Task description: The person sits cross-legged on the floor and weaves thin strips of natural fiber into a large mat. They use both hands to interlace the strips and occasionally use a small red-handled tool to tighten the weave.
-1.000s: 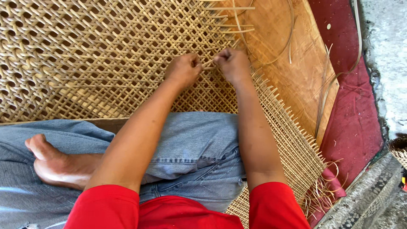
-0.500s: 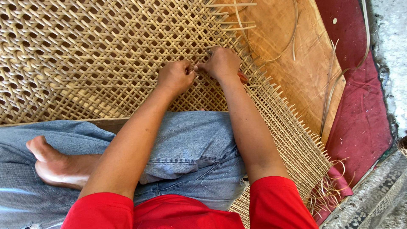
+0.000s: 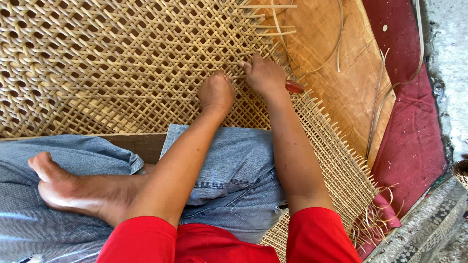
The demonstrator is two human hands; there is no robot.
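The person is sitting cross-legged on the floor, working on a large cane mat that is lying across a wooden board. The left hand is resting knuckles-up on the weave, its grip curled shut and pressing on the strands; whether it is pinching a single strand I cannot tell. The right hand is sitting just beside it, its grip closed around a red-handled tool whose handle is poking out toward the board, while its fingertips are meeting a thin cane strand between the two hands.

Judging by how things lie, the weaving is well along: the open lattice is looking finished to the left and across the top. What seems left is the right-hand part, where strand ends are sticking out unwoven along the edge and loose cane strips are curling over the bare board. A red mat is lying under the board.
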